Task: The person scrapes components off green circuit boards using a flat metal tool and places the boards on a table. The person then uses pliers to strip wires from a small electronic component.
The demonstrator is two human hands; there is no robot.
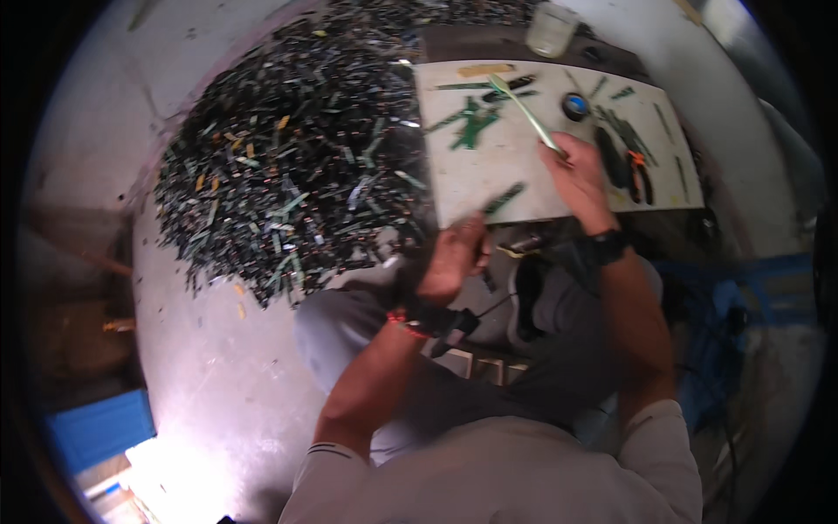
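The head view looks down on a pale, scuffed concrete floor (209,393). A wide heap (297,157) of dark and green strips, with a few yellow ones, spreads over the floor ahead and to the person's left. In front of the knees lies a white board (524,175), stained and scratched. On it rest loose green strips (471,122), a small round blue-topped cap (574,106) and dark pliers (624,157) with orange on the handles, near the right edge. A clear plastic tub (552,29) stands beyond the far edge of the board. A blue box (100,428) sits at lower left, and a blue frame (751,279) shows on the right.

The person sits low, knees in grey trousers, both forearms coming up from the lower edge. The left hand (454,258) is over the near edge of the board, fingers curled shut around the near end of a green strip (504,199), which slants up and to the right across the board. A dark band and a red cord circle that wrist. The right hand (576,179) is over the middle of the board, closed on the handle of a pale green toothbrush (524,109), whose head points up and left toward the loose strips. A black watch sits on the right wrist.
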